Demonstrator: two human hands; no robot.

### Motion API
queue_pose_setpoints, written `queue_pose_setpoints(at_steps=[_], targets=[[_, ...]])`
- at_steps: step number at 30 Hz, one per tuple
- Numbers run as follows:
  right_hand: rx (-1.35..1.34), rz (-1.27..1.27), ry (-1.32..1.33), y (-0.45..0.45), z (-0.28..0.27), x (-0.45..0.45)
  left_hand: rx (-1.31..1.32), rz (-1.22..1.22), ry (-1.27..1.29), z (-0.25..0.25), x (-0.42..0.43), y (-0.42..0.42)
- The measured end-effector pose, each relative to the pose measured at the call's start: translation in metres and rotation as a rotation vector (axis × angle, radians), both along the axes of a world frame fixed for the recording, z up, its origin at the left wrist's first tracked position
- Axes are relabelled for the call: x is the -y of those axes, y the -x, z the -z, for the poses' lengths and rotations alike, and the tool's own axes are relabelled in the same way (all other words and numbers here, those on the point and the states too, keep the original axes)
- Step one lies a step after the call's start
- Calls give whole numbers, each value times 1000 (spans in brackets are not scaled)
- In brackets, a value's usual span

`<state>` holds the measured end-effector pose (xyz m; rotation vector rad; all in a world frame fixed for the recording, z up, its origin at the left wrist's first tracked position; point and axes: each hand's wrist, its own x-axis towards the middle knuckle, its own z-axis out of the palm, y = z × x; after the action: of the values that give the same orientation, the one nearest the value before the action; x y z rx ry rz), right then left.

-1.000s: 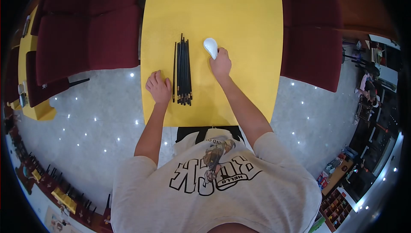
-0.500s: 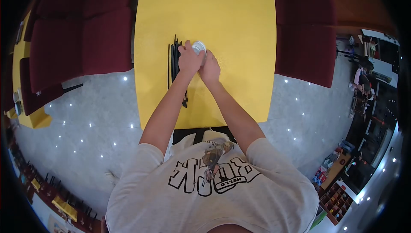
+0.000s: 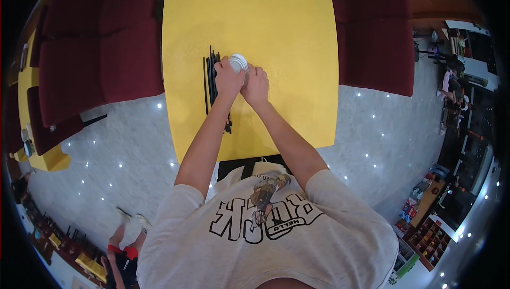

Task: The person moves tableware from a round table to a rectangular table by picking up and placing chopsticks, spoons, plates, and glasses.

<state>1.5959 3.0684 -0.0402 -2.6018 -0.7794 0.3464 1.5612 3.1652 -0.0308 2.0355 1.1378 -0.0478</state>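
My left hand [image 3: 229, 80] and my right hand [image 3: 256, 84] are together over the yellow table [image 3: 255, 18]. Between them is a stack of small round white dishes [image 3: 238, 62], its rims showing above my fingers. My left fingers wrap round the near left side of the stack, and my right fingers curl against its right side. Whether the stack rests on the table I cannot tell. Close by on the left, a bundle of thin black chopsticks [image 3: 211, 80] lies lengthwise on the table, partly hidden by my left hand and forearm.
Dark red benches [image 3: 130, 55] line the table's left side, with another dark red seat [image 3: 376, 55] on the right. A person in red shorts [image 3: 115, 249] is at the lower left. Other people [image 3: 454, 90] are far right, near shelves [image 3: 427, 241].
The camera view has shifted slightly, and a person in red shorts has come into view at the lower left. Both hands stay on the white dishes, which appear turned a little more toward me.
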Motion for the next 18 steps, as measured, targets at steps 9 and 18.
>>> queue_pose_setpoints(at_steps=[9, 18], targets=[[-69, 6, -66, -6, 10, 14, 54, -12, -21, -1, 8, 20], [-56, -5, -171, -8, -2, 37, 554, -352, 91, -15, 20, 62]])
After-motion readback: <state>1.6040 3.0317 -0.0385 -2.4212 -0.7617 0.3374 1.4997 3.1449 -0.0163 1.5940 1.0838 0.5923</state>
